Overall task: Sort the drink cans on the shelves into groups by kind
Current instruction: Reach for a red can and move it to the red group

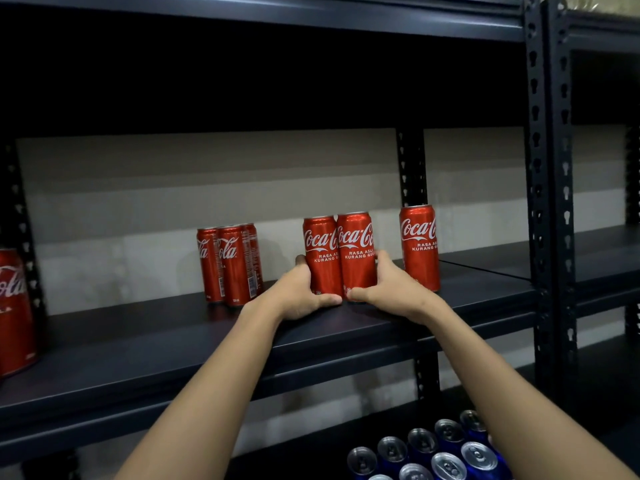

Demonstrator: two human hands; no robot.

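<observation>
Two red Coca-Cola cans stand side by side, touching, on the dark shelf [138, 348]. My left hand [301, 292] grips the left can [322, 251] low down, thumb across its front. My right hand [388, 289] grips the right can [356, 247] the same way. A single red can [419, 244] stands just to the right, apart from the pair. A cluster of three red cans [228, 261] stands to the left. One more red can [14, 306] sits at the far left edge of view.
Several blue cans [436, 452] with silver tops stand packed together on the shelf below, at the bottom right. Black perforated uprights [550, 202] rise on the right, with another shelf bay beyond. A shelf board [242, 15] runs overhead.
</observation>
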